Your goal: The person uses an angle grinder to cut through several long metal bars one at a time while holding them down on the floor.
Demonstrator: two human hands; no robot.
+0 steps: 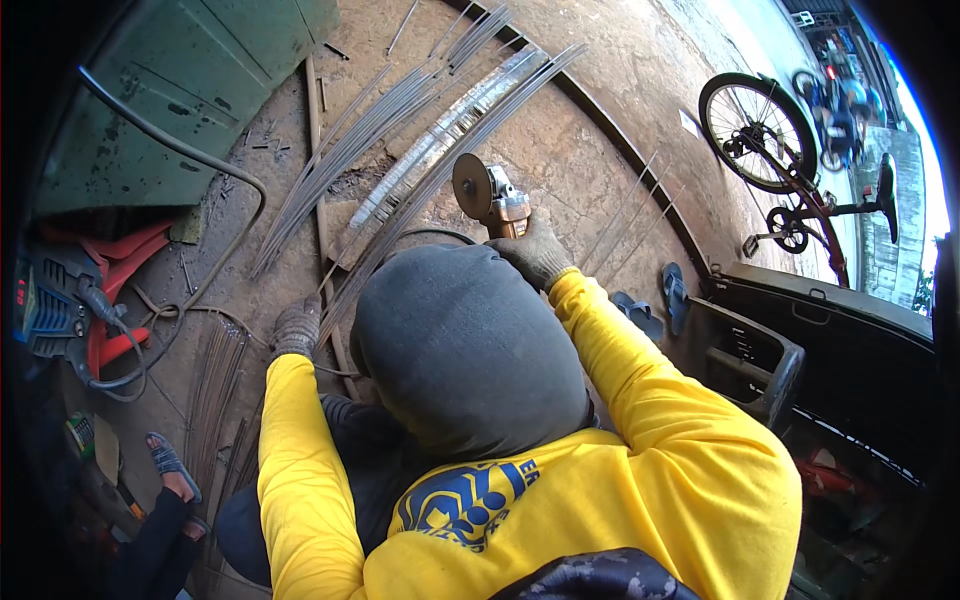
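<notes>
- Head view, right hand: the right hand (535, 253), in a grey knitted glove below a yellow sleeve, was wrapped around the body of a silver-and-copper-coloured angle grinder (512, 212). The fingers were only partly visible.
- Angle grinder location: it was ahead of the grey fabric hood (460, 350), to the right of the dark, thin metal rods (415, 200). Its 1 round, dark disc (472, 186) stood just beside the rods in the view; whether the 2 touched could not be determined.
- Left hand: the left hand (297, 328), also in a grey knitted glove, was low over the ground near the lower end of the rods. It could not be determined whether its fingers gripped anything.
- Adjacent stock: a flat, silver metal strip (450, 125) lay alongside the rods. A bundle of thin, grey metal bars (360, 135) lay farther left.
- Left side: a blue, box-shaped machine (55, 290) with red parts was positioned below a green metal panel (190, 90). A thick, grey cable (215, 160) curved across the panel.
- Lower left: another person's foot (178, 485) wore a blue slipper.
- Right side: 2 dark flip-flops (675, 298) lay near a black plastic chair (750, 365). An orange-framed bicycle (815, 200) was visible beyond.
</notes>
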